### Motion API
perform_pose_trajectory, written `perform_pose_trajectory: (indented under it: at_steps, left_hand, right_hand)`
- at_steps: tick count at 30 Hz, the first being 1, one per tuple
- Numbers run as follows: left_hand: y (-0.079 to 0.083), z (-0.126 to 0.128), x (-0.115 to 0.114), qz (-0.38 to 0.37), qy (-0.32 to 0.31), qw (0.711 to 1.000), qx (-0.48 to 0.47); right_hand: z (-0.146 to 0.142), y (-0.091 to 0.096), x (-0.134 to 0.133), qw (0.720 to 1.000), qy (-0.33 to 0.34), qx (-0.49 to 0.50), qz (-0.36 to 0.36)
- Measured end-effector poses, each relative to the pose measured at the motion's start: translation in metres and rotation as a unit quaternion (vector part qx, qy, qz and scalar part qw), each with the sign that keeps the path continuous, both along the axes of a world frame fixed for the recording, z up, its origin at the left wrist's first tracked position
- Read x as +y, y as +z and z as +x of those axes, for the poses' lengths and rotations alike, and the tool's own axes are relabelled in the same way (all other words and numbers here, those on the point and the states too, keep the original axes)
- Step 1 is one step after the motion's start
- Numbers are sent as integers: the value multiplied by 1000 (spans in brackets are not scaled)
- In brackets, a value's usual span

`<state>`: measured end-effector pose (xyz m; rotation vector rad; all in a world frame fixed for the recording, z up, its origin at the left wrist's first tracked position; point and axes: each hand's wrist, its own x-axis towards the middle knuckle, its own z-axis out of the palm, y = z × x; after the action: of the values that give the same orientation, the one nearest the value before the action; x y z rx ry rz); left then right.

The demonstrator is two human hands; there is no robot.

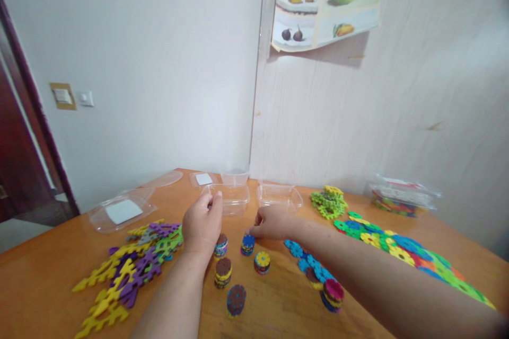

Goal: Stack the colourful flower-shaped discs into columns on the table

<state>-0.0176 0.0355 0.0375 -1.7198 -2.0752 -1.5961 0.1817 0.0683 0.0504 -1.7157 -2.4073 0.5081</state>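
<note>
My left hand (203, 224) is closed, thumb uppermost, just behind a brown-topped stack of notched plastic discs (221, 245); its fingers hide whatever may be in them. With fingers pinched together, my right hand (272, 222) is at the back edge of a blue-topped disc stack (247, 244); I cannot make out what lies between the fingertips. A yellow-topped stack (262, 262) stands just in front of it. Nearer to me are two more brown-topped stacks, one with yellow layers (223, 272) and one with blue specks (236, 300). Under my right forearm, a pink-topped stack (333, 294) leans beside loose blue discs (312, 264).
Yellow, purple and green toothed pieces (139, 265) lie heaped at left. Clear tubs (234, 206) (280, 197) and a clear lid (123, 211) lie behind. Green pieces (328, 202), many-coloured discs (401, 249) and a filled clear box (403, 195) occupy the right.
</note>
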Motion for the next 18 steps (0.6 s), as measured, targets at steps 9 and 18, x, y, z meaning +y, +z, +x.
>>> perform_pose_trajectory:
  at_steps: [9, 18]
  left_hand:
    - [2, 1, -3, 2, 2, 1000, -7]
    - [1, 0, -1, 2, 2, 1000, -9]
  right_hand:
    - [-3, 0, 0, 999, 15, -38, 6]
    - [32, 19, 4, 996, -39, -61, 43]
